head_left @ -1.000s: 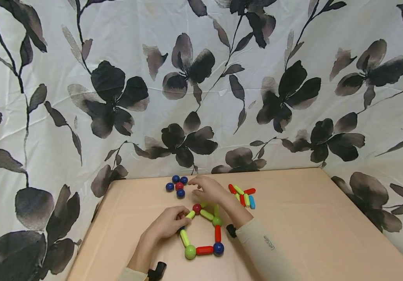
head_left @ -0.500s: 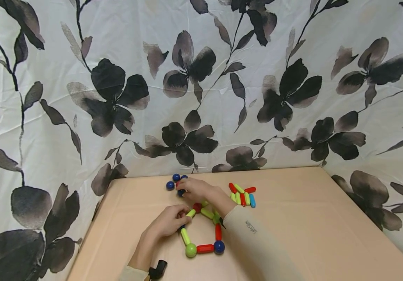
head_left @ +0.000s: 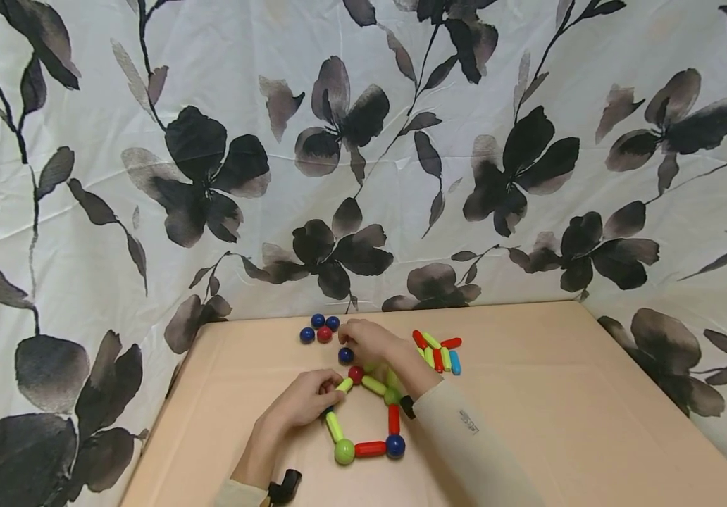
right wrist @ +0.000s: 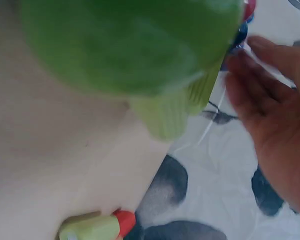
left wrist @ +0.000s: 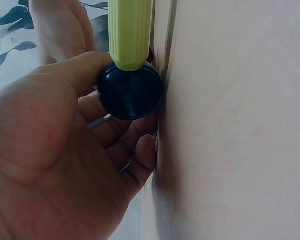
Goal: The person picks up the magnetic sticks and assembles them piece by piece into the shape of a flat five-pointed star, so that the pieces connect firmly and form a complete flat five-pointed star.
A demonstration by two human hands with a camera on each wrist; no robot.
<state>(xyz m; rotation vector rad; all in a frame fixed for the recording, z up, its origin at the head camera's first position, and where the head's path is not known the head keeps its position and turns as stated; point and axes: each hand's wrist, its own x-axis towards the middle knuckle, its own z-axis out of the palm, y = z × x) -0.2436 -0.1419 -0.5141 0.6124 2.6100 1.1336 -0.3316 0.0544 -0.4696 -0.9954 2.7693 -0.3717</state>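
Note:
A ring of coloured rods and balls lies on the table. My left hand (head_left: 303, 401) grips its left corner, with thumb and fingers around a dark blue ball (left wrist: 130, 92); a yellow-green rod (left wrist: 130, 32) meets that ball. Beyond the ring, a loose blue ball (head_left: 346, 355) sits close to the ring's red ball (head_left: 356, 374). My right hand (head_left: 370, 341) is just above the loose ball, fingers loosely bent at its side; whether they touch it is unclear. The right forearm partly covers the ring's green ball (head_left: 392, 396), which looms large in the right wrist view.
Several blue balls (head_left: 307, 335) and a red ball (head_left: 324, 334) cluster at the back edge. Right of them lies a group of red, yellow-green and blue rods (head_left: 437, 360). A floral cloth (head_left: 427, 183) hangs behind the table (head_left: 528, 394).
My right hand reached left to the ball cluster, then drew back right. One blue ball has come away from the cluster toward the ring. My left hand has stayed in place.

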